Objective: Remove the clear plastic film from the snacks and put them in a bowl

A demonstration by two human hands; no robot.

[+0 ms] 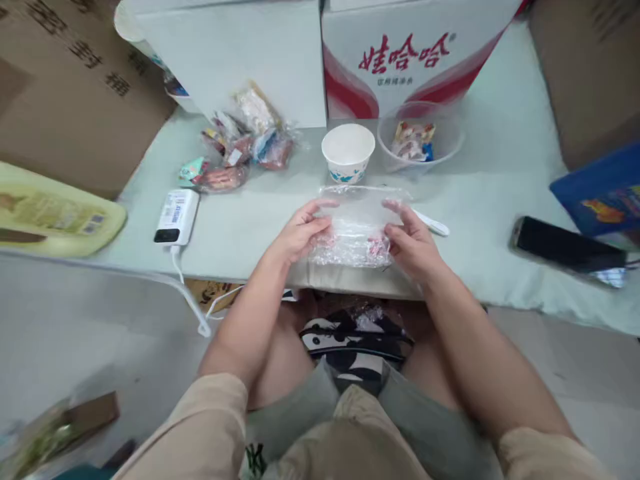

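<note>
A clear plastic bag (356, 227) with small reddish pieces inside lies at the near edge of the pale table (240, 227). My left hand (300, 233) grips its left side, fingers curled over the top edge. My right hand (413, 241) holds the right side the same way. Just behind the bag stand a white paper cup (349, 152) and a clear plastic bowl (419, 139) with wrapped snacks in it. A white spoon-like piece (433, 225) lies by my right hand.
A pile of wrapped snacks (240, 143) lies at the back left. A white power bank (176, 217) with a cable sits left. A black phone (567, 252) and a blue packet (600, 193) lie right. Cardboard boxes (75, 87) and white cartons (410, 53) line the back.
</note>
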